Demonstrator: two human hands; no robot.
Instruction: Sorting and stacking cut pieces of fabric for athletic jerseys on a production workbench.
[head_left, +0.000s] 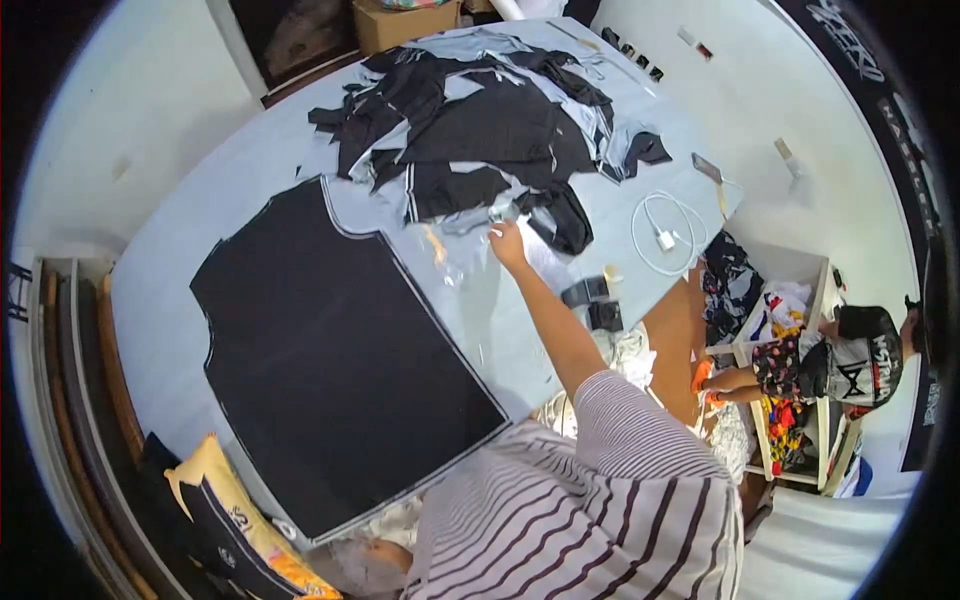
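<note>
My right hand (507, 241) is stretched over the table (480, 315), at the near edge of a heap of dark and pale cloth pieces (487, 127). Its fingers meet a small, blurred, pale shiny thing (504, 211); whether they grip it is unclear. A large black fabric panel (337, 360) with a white-lined border lies flat to the left, a curved neckline cut at its far end. At the bottom, blurred skin that seems to be my left hand (386, 556) shows below the panel's near edge, beside hazy translucent material. Its fingers cannot be made out.
A white charging cable with adapter (666, 240) and dark small boxes (586, 291) lie at the table's right side. Cubbies with colourful cloth (784, 435) stand beyond, where another person (847, 364) faces the wall. A printed cushion (240, 517) is at lower left.
</note>
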